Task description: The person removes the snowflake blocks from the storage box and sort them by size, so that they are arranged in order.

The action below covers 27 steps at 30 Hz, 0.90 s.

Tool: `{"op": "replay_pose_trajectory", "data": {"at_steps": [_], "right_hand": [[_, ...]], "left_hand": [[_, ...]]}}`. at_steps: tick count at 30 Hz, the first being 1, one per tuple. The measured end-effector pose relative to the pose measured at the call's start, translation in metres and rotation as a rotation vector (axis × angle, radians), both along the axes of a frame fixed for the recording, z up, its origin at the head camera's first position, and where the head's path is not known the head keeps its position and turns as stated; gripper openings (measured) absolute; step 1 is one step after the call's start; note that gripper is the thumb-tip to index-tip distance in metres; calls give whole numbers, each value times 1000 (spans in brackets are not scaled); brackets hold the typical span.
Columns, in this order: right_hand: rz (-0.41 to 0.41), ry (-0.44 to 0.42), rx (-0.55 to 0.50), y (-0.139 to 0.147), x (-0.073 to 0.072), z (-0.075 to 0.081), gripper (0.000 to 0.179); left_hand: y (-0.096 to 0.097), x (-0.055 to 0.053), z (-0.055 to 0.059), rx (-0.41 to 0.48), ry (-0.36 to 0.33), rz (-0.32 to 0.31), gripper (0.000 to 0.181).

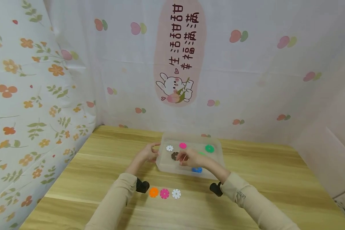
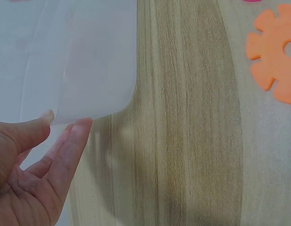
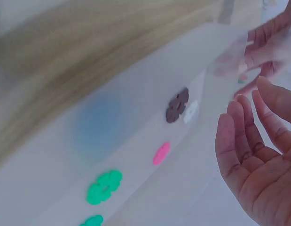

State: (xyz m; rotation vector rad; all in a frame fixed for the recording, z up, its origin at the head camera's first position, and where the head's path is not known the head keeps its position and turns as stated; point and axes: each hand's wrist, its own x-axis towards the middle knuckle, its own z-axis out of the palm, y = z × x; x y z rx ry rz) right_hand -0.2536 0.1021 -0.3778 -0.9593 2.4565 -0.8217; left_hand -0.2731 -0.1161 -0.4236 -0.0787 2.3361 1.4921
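Note:
A translucent plastic box (image 1: 187,172) holds several notched plastic discs. My left hand (image 1: 150,152) grips its left end; in the left wrist view the thumb lies at the rim and fingertips touch the outer wall of the box (image 2: 98,70). Over the inside of the box, my right hand (image 1: 188,156) has loosely bent fingers. Its palm faces the right wrist camera with no disc showing in it (image 3: 258,155). Closest to those fingers in the head view is a brown disc (image 1: 174,156). White (image 1: 169,148), pink (image 1: 182,145), green (image 1: 209,148) and blue (image 1: 197,170) discs are also inside.
On the wooden table (image 1: 89,179), in front of the box, lie an orange disc (image 1: 153,192), a pink disc (image 1: 164,193) and a white disc (image 1: 176,194) in a row. A printed cloth (image 1: 126,73) hangs behind the table, and a floral cloth (image 1: 40,105) hangs at the left.

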Motion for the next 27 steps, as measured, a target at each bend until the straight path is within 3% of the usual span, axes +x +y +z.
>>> {"op": "replay_pose_trajectory", "data": {"at_steps": [12, 27], "right_hand": [[-90, 36, 84, 0, -35, -2, 23], [-177, 88, 283, 0, -79, -16, 28]], "left_hand": [[0, 2, 0, 17, 14, 14, 55], [-1, 1, -2, -5, 17, 12, 54]]}}
